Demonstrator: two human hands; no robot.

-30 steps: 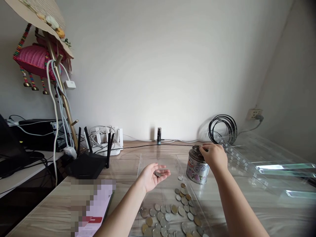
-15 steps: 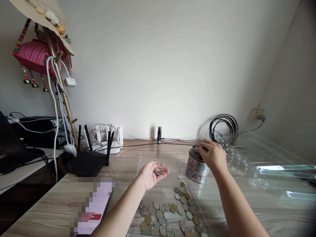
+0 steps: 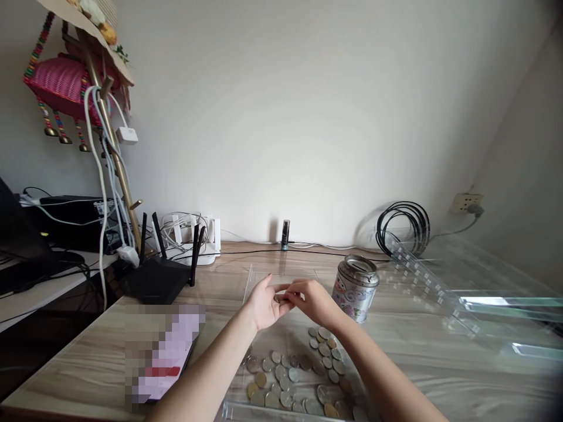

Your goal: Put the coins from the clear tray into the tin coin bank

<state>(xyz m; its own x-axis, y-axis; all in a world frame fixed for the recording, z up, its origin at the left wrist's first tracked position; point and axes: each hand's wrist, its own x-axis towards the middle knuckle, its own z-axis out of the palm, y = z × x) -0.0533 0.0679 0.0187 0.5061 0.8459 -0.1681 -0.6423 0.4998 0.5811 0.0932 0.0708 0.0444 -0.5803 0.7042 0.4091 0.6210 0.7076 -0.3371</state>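
Observation:
My left hand is palm up above a clear plastic tray, its fingers stretched out beneath a coin. My right hand meets it from the right, thumb and fingers pinched at that coin on the left fingers. Loose silver and brassy coins lie spread over the tray's floor below both hands. Just beyond my right wrist stands a round floral coin tin, upright, with a slot in its metal lid.
A phone with a blurred screen lies at the left, near a black router. Clear acrylic pieces lie at the right, by a coiled black cable. A small dark bottle stands against the wall.
My right hand has left the tin's lid and moved left to my left hand, closing its fingers at the coin there. The tin's slotted lid is now uncovered.

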